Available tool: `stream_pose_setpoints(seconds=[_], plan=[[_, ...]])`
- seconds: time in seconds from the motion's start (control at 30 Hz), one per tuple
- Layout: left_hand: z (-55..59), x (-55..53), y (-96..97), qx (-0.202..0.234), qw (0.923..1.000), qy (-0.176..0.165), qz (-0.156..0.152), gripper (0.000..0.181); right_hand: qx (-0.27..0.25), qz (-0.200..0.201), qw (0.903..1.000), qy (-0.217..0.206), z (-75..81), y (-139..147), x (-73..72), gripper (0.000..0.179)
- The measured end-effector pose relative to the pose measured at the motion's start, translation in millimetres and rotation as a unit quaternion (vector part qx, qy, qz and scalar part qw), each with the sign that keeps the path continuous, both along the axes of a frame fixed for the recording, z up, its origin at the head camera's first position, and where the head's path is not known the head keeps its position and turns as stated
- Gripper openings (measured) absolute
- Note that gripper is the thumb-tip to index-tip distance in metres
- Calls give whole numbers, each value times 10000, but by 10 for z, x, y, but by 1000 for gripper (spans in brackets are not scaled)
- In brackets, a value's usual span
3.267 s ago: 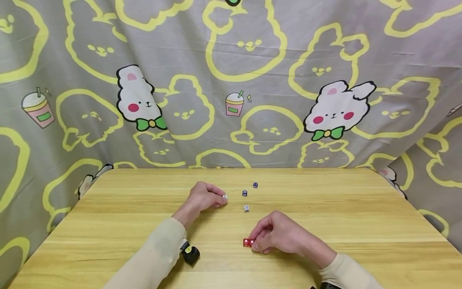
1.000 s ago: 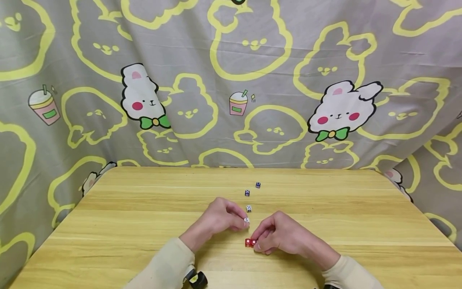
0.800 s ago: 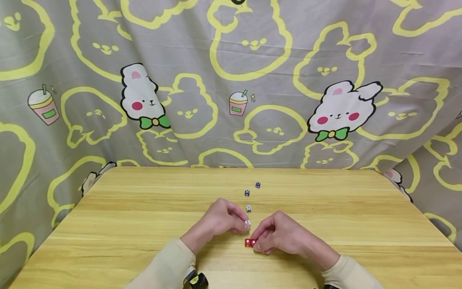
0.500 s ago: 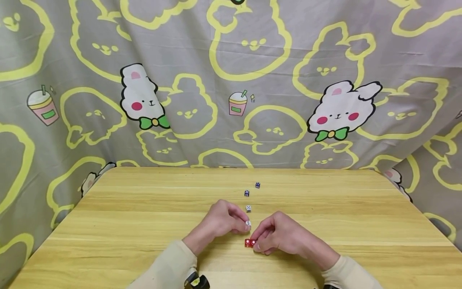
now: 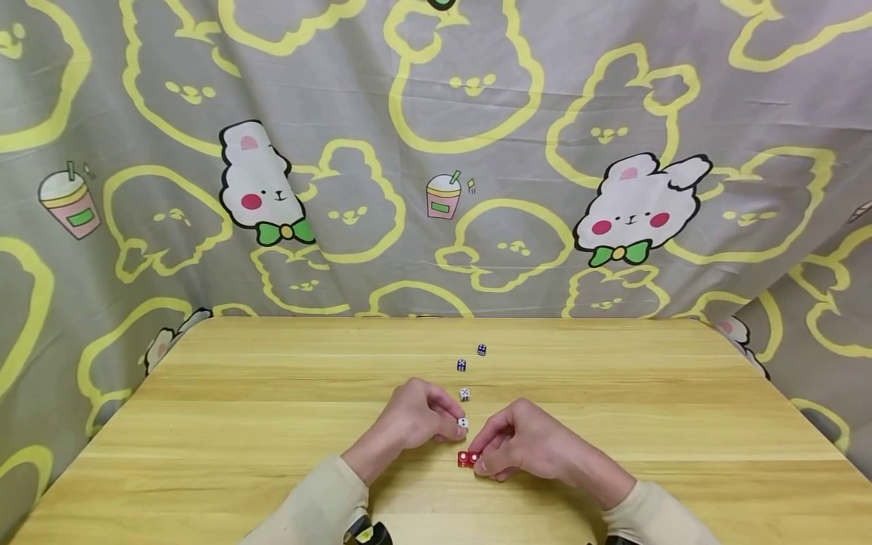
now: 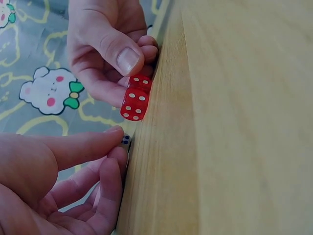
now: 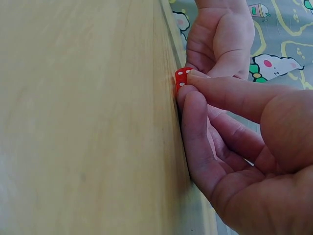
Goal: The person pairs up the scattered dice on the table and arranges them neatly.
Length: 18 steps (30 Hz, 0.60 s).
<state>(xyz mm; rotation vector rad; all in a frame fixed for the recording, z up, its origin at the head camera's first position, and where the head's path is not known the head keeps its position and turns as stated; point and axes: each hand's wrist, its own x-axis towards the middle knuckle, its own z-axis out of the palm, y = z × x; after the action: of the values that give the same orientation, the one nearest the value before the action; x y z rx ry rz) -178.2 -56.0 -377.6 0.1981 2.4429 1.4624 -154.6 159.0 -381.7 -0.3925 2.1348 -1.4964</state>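
Between thumb and forefinger my left hand (image 5: 418, 416) pinches a white die (image 5: 463, 423) at the middle of the table. Just nearer to me, two red dice (image 5: 464, 459) stand side by side, touching. My right hand (image 5: 521, 443) pinches the right one of this pair from its right side. In the left wrist view the red dice (image 6: 135, 104) show white pips, and the white die is mostly covered by my fingers. Beyond my left fingertips stands another white die (image 5: 465, 394), apart from the held one.
Two dark blue dice, one nearer (image 5: 461, 365) and one farther right (image 5: 481, 350), lie farther back on the wooden table (image 5: 272, 363). A grey curtain (image 5: 409, 257) with yellow rabbit outlines hangs behind the table's back edge.
My left hand has brought the white die from the left toward me, past the other white die, close behind the red dice. My right hand has stayed at the red pair.
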Motion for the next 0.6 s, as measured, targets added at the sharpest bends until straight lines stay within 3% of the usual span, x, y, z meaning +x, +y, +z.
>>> stream_pose_setpoints(seconds=[0.6], plan=[[3, -2, -14, -35, 10000, -35, 6, 18, 15, 19, 10000, -53, 13, -8, 0, 16]])
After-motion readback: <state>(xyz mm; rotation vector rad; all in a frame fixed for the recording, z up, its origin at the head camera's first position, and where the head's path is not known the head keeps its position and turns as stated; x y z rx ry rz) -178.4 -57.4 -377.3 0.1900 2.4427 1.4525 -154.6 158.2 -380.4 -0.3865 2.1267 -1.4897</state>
